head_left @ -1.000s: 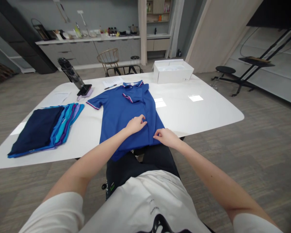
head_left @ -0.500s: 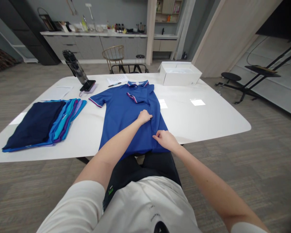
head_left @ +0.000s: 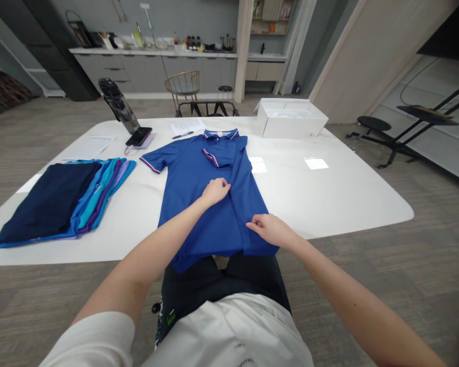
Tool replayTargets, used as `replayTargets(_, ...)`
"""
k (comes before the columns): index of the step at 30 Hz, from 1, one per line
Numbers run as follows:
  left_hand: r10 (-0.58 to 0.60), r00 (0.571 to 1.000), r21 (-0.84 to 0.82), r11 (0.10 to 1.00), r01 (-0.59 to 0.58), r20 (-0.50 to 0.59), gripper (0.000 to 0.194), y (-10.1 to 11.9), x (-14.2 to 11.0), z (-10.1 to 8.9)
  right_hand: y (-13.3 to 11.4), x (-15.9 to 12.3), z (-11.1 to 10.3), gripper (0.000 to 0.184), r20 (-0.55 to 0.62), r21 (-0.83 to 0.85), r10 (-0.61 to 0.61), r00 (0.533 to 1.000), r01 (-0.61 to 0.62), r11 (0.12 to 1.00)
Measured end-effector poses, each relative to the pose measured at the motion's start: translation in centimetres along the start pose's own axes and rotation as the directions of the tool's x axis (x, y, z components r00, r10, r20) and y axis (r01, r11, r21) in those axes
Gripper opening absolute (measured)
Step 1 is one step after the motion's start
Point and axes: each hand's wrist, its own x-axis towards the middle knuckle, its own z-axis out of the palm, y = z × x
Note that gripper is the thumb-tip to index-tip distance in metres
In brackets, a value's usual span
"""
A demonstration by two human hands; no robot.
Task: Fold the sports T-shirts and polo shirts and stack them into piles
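Under both hands, a blue polo shirt point(head_left: 189, 176) is lying on the white worktop point(head_left: 309, 196), its lower end hanging over the near edge. Left hand point(head_left: 215, 191) is resting at the shirt's middle, fingers bending; right hand point(head_left: 270, 228) is lying lower, thumb and fingertips close together. Cannot tell whether either is pinching cloth. Just beyond the left hand, one sleeve point(head_left: 222, 153) is folding inward. Left of that hand, stacked garments point(head_left: 51, 199) are sitting; beyond the right, a white box point(head_left: 288, 126).
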Motion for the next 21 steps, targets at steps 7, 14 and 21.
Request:
replayTargets(7, 0.024, 0.994, 0.082, 0.997, -0.015, -0.111, 0.02, 0.2, 3.6, -1.6, 2.3, 4.6, -3.5, 0.024, -0.065, 0.058, -0.061, 0.996, 0.065, 0.996)
replayTargets(14, 0.041, 0.941, 0.188, 0.982, 0.024, -0.335, 0.024, -1.0, 11.7, -4.0, 4.7, 20.5, -7.2, 0.016, -0.258, 0.027, -0.017, 0.966, 0.025, 0.999)
replayTargets(21, -0.057, 0.968, 0.247, 0.962, 0.12, -0.246, 0.043, -3.2, 20.2, -4.7, 7.9, 34.2, -10.9, 0.037, -0.409, 0.005, 0.111, 0.906, -0.12, 0.993)
